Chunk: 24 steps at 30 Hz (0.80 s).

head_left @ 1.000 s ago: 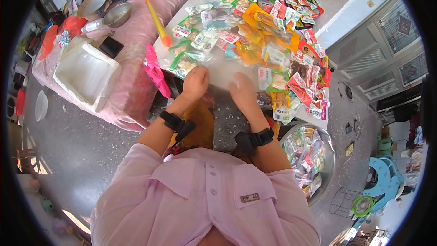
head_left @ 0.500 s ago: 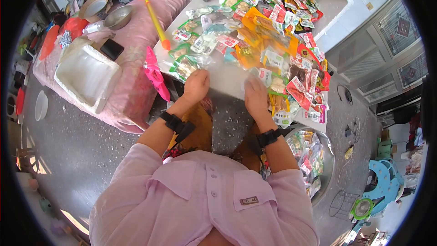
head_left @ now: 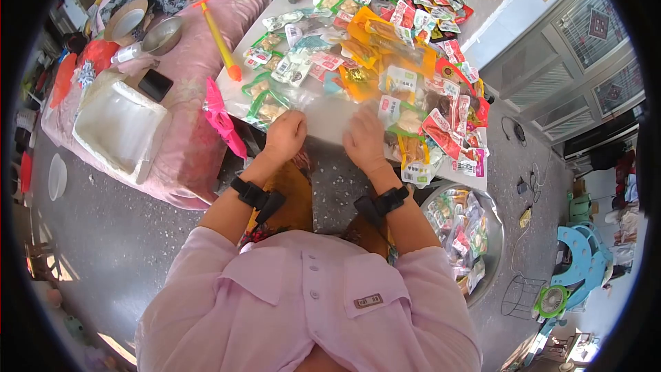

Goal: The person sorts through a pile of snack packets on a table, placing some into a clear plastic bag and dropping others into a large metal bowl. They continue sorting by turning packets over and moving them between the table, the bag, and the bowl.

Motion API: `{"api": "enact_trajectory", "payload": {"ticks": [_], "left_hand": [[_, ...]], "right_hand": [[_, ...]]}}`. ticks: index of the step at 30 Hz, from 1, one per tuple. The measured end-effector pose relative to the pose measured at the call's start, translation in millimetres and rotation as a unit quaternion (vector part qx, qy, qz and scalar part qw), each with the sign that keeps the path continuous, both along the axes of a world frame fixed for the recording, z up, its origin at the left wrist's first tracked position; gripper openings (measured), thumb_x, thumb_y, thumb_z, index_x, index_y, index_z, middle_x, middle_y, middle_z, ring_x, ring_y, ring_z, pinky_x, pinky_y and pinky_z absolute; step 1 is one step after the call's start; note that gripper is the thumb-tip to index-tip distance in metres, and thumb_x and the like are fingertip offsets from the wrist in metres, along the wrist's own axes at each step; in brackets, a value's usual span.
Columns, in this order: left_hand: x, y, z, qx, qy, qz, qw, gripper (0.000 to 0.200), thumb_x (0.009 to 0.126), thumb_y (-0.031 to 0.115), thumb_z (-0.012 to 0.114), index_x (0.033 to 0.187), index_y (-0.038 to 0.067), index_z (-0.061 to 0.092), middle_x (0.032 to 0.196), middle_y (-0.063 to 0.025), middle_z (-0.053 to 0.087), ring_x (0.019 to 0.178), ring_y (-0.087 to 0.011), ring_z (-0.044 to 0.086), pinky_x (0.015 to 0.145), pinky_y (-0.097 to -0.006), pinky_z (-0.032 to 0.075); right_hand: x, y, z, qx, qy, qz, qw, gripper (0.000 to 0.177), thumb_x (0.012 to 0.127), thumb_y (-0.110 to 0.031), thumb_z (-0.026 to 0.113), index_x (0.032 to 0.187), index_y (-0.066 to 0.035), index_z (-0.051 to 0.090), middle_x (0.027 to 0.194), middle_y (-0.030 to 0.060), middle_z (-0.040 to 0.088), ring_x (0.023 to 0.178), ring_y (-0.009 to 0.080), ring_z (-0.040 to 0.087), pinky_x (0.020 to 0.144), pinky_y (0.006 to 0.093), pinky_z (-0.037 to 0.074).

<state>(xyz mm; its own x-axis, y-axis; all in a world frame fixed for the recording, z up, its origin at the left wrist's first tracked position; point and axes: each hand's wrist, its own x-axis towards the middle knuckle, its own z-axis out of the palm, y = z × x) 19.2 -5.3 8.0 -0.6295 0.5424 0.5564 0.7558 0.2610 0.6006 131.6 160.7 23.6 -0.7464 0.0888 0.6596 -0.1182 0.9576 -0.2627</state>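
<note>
My left hand (head_left: 286,133) is at the table's front edge, its fingers curled at a clear packet with green edges (head_left: 270,109). Whether the fingers grip that packet's corner is hard to see. My right hand (head_left: 365,136), slightly blurred, is over the front edge of the white table (head_left: 327,122), just left of a green and white packet (head_left: 401,116). Its fingers are bent, and their tips are smeared. Orange packets (head_left: 359,81) and red packets (head_left: 442,131) lie in a loose heap beyond and to the right.
A white foam box (head_left: 490,7) of packets stands at the back. A metal basin (head_left: 490,262) with packets is on the floor at right. A yellow toy (head_left: 222,45), pink item (head_left: 222,120) and foam tray (head_left: 117,127) lie left.
My right hand has moved a little left, towards my left hand. The clear green-edged packet by my left hand lies differently. The whole view has shifted slightly.
</note>
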Motion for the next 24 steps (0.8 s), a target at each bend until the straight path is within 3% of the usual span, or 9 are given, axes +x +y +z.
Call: {"api": "enact_trajectory", "payload": {"ticks": [4, 7, 11, 16, 17, 20, 24], "left_hand": [[3.0, -1.4, 0.6, -0.046, 0.023, -0.002, 0.999, 0.008, 0.069, 0.010, 0.052, 0.074, 0.006, 0.049, 0.069, -0.0134, 0.051, 0.065, -0.0317, 0.051, 0.056, -0.0395, 0.042], [-4.1, -1.3, 20.7, 0.005, 0.042, 0.019, 0.999, 0.010, 0.068, 0.012, 0.053, 0.076, 0.006, 0.051, 0.069, -0.0125, 0.051, 0.065, -0.0314, 0.051, 0.057, -0.0401, 0.042], [-55.5, 3.8, 38.2, -0.018, 0.084, 0.076, 0.993, 0.013, 0.069, 0.011, 0.052, 0.081, 0.006, 0.052, 0.074, -0.0131, 0.052, 0.071, -0.0314, 0.051, 0.063, -0.0403, 0.042], [-146.5, 14.6, 34.4, -0.242, 0.071, 0.121, 0.960, 0.021, 0.071, 0.011, 0.046, 0.090, 0.007, 0.054, 0.087, -0.0116, 0.054, 0.085, -0.0293, 0.053, 0.069, -0.0398, 0.043], [-152.2, 15.0, 39.0, -0.303, 0.046, 0.108, 0.946, 0.026, 0.071, 0.012, 0.045, 0.095, 0.009, 0.054, 0.093, -0.0111, 0.055, 0.092, -0.0286, 0.052, 0.073, -0.0399, 0.043], [-155.1, 19.7, 57.9, -0.429, 0.001, 0.005, 0.903, 0.037, 0.065, 0.010, 0.052, 0.102, 0.012, 0.050, 0.097, -0.0117, 0.054, 0.093, -0.0295, 0.050, 0.076, -0.0393, 0.041], [-166.5, 26.6, 48.6, -0.459, 0.060, -0.038, 0.886, 0.048, 0.062, 0.016, 0.055, 0.109, 0.011, 0.046, 0.103, -0.0112, 0.052, 0.094, -0.0288, 0.051, 0.077, -0.0389, 0.041]], "right_hand": [[0.5, 0.1, -7.7, -0.061, 0.011, 0.001, 0.998, 0.018, 0.064, -0.009, 0.055, 0.080, -0.002, 0.050, 0.087, 0.0145, 0.051, 0.088, 0.0324, 0.047, 0.075, 0.0421, 0.037], [1.4, -10.1, -4.9, -0.078, 0.013, 0.007, 0.997, 0.019, 0.065, -0.007, 0.054, 0.082, 0.000, 0.050, 0.089, 0.0162, 0.051, 0.088, 0.0334, 0.047, 0.073, 0.0418, 0.038], [-3.9, -19.7, -14.7, -0.088, -0.011, 0.020, 0.996, 0.022, 0.065, -0.006, 0.054, 0.086, 0.000, 0.050, 0.092, 0.0170, 0.050, 0.089, 0.0335, 0.047, 0.073, 0.0418, 0.039], [-12.0, -24.3, -39.7, -0.024, -0.006, -0.032, 0.999, 0.026, 0.064, -0.009, 0.053, 0.089, -0.003, 0.050, 0.095, 0.0127, 0.051, 0.092, 0.0300, 0.047, 0.075, 0.0402, 0.038], [-12.2, -24.4, -43.2, 0.002, -0.011, -0.049, 0.999, 0.027, 0.064, -0.010, 0.053, 0.090, -0.003, 0.051, 0.095, 0.0117, 0.051, 0.093, 0.0291, 0.047, 0.075, 0.0397, 0.037], [-13.9, -25.7, -40.3, -0.008, -0.035, -0.059, 0.998, 0.028, 0.062, -0.011, 0.053, 0.089, -0.005, 0.052, 0.096, 0.0092, 0.051, 0.095, 0.0269, 0.047, 0.076, 0.0387, 0.036], [-14.4, -24.0, -44.2, 0.007, -0.024, -0.058, 0.998, 0.028, 0.061, -0.012, 0.053, 0.088, -0.005, 0.052, 0.095, 0.0083, 0.051, 0.096, 0.0260, 0.046, 0.076, 0.0385, 0.036]]}}
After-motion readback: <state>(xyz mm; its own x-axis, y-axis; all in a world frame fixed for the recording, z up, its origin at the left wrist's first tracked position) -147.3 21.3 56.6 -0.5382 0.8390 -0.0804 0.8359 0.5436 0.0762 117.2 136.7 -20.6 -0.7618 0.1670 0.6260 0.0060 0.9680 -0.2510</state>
